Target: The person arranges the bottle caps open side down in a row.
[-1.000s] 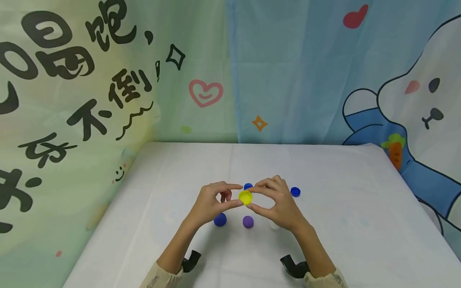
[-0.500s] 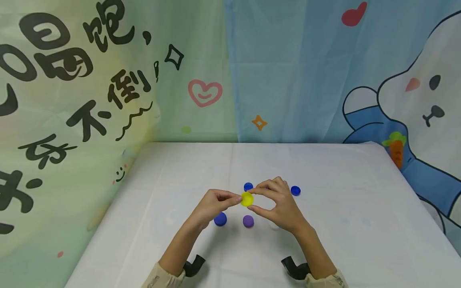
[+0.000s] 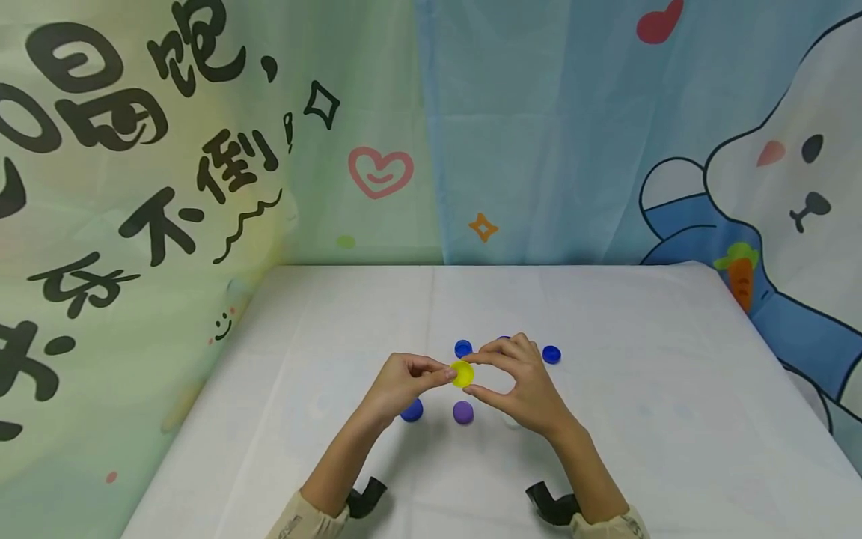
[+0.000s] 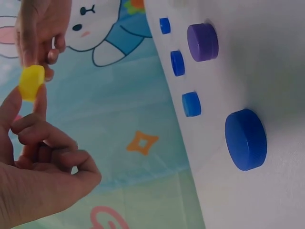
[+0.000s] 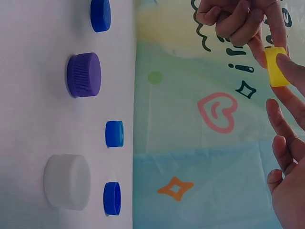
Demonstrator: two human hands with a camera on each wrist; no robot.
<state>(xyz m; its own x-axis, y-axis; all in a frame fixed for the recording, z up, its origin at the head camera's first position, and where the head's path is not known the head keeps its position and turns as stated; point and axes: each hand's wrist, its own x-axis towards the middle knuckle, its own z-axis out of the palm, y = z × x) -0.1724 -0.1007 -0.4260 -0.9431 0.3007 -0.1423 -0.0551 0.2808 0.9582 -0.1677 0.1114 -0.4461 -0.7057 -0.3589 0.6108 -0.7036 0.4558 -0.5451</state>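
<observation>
A yellow bottle cap is held up above the table between both hands. My left hand pinches its left edge between thumb and forefinger, the other fingers curled in. On the opposite side, my right hand grips the cap between thumb and index finger. Beneath the hands a purple cap and a larger blue cap stand on the cloth. The white cap shows well in the right wrist view but is mostly hidden by the right hand in the head view.
A white cloth covers the table. Small blue caps stand farther back, one light blue and one darker; another is almost hidden behind the right hand. A printed curtain hangs behind. Black curved pieces sit at both wrists.
My left thumb and forefinger, earlier spread apart at the cap's edge, have closed on it. The yellow cap has shifted slightly right and down. My right hand has hardly moved.
</observation>
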